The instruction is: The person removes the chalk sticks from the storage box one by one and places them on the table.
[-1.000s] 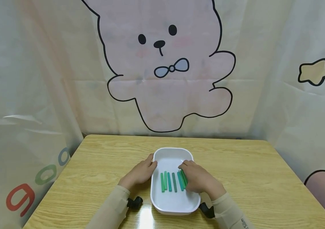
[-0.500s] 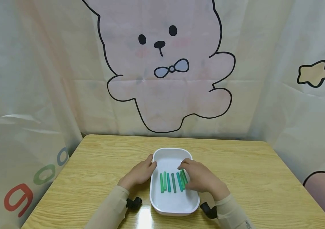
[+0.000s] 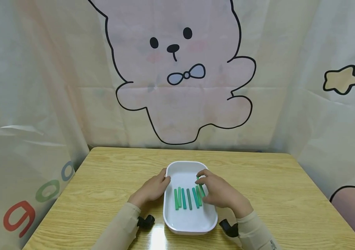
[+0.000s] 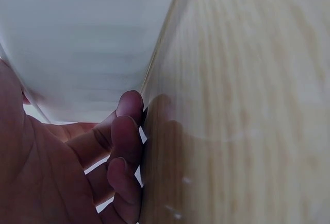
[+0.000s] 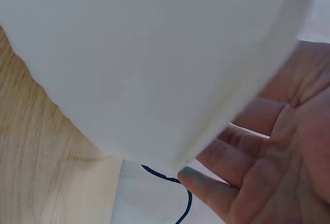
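Note:
A white plastic tray (image 3: 190, 222) holds several short, thin sticks in green and teal shades, lying roughly side by side, such as a dark green stick (image 3: 189, 199). My left hand (image 3: 152, 187) grips the tray's left side, with its thumb on the rim; in the left wrist view its fingers (image 4: 126, 136) curl beside the outer wall, close to the table. Over the tray's right side, my right hand (image 3: 222, 192) pinches a green stick (image 3: 201, 188) between thumb and fingers near its two ends. From the right wrist, the tray wall (image 5: 139, 69) hides the stick and some fingertips.
The tray stands on a wood-grain table (image 3: 127, 163) near its front. Behind the table hangs a curtain (image 3: 177, 114) printed with a bear, and curtains flank both sides. Black straps with mounts, such as the wrist mount (image 3: 146, 221), sit at both wrists.
My right hand has lifted the rightmost green stick slightly up and away from its neighbours, its fingers opening wider along the stick. My left hand stays on the tray's side.

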